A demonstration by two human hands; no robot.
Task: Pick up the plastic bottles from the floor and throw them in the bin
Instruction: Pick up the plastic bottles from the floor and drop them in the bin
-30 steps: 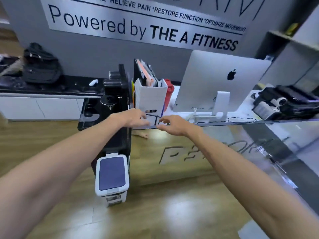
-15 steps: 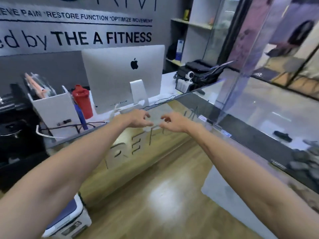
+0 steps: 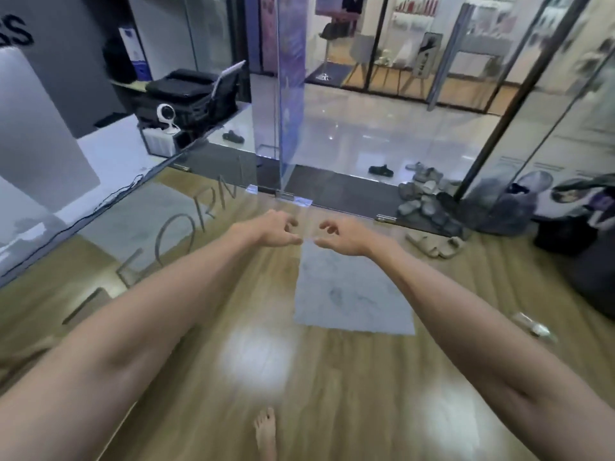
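A clear plastic bottle (image 3: 533,326) lies on the wooden floor at the right, just beyond my right forearm. My left hand (image 3: 275,229) and my right hand (image 3: 339,234) are stretched out in front of me at mid-frame, close together, fingers loosely curled and apart, holding nothing. Both hands hover above the floor, well left of the bottle. The bin is out of view. The image is blurred by motion.
A grey mat (image 3: 352,294) lies ahead on the floor. A reception counter (image 3: 109,151) with a printer (image 3: 186,94) runs along the left. Glass doors (image 3: 289,94) stand ahead, with sandals (image 3: 426,194) piled by the threshold. A dark bag (image 3: 565,234) sits right. My bare foot (image 3: 265,434) is below.
The view has swung to the right, from the counter and the white bin to the glass doors and floor. A bottle has come into view. Both hands stay outstretched and empty.
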